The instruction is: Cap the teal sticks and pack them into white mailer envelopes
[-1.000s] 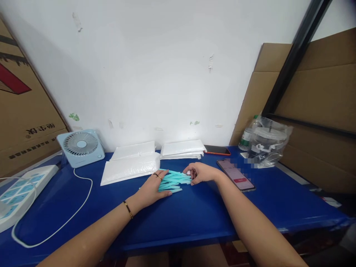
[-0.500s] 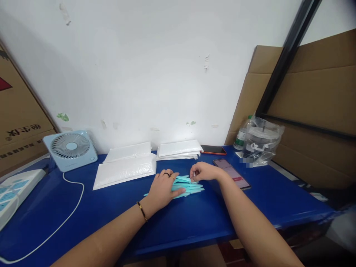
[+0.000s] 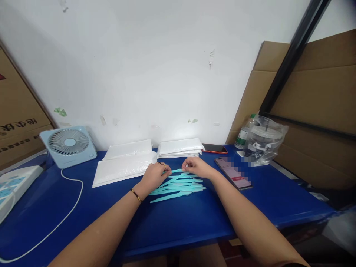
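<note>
Turquoise strips (image 3: 179,184) lie loosely overlapped on the blue desk (image 3: 178,222), on the near side of my hands. My left hand (image 3: 155,176) and right hand (image 3: 197,167) pinch a single strip (image 3: 175,171) at the pile's far edge; light, level fingertips seem best, so it doesn't drag its neighbours.

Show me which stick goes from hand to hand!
The farthest blue-green stick, bridging the left hand and right hand; the other sticks lie closer in a loose pile.
</note>
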The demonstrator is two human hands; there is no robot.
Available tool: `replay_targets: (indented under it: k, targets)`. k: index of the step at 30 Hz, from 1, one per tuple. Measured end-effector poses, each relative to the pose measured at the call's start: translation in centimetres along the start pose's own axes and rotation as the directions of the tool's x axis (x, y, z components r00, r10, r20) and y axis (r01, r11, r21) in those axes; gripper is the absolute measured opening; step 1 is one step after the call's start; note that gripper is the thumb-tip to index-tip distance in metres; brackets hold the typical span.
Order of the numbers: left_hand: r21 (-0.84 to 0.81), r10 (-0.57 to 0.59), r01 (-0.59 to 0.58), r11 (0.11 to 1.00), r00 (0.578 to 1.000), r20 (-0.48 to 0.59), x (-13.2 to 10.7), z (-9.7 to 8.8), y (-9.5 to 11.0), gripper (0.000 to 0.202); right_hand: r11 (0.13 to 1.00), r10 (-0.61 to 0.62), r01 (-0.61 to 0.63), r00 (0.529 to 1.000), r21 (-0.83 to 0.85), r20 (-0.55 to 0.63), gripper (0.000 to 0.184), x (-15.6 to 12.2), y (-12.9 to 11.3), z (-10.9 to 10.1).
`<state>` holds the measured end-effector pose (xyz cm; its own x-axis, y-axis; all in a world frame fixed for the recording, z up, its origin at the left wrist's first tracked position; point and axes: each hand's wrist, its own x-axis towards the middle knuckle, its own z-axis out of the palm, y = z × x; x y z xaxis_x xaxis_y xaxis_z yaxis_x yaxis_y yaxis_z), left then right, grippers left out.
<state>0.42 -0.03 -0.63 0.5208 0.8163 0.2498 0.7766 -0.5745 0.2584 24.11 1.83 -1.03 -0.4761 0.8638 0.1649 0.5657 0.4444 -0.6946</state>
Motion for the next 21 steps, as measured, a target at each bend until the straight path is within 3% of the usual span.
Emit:
replay_targets:
  k: [6,12,17,21]
  targets:
    - [0.067,-0.119,0.120,0.990,0.993,-0.019,0.2,0.5,-1.6,0.025,0.977,0.162,-0.166,0.986,-0.136,-0.040,0.016,-0.6,1.7,-1.8]
    - [-0.002,-0.058,0.058,0.998,0.995,-0.083,-0.1,0.3,-0.4,0.028,0.986,-0.047,0.049,0.999,-0.159,0.015,0.020,-0.4,1.4,-0.9]
    - [-0.032,0.038,-0.038,0.999,0.999,0.027,-0.4,0.4,0.6,0.023,0.986,-0.052,0.068,0.993,-0.149,0.104,0.020,-0.1,0.7,-0.2]
    - [0.004,0.001,-0.001,1.000,1.000,0.018,-0.1,0.3,-0.2,0.018,0.988,-0.051,0.060,0.996,-0.141,0.067,0.019,-0.2,1.0,-0.7]
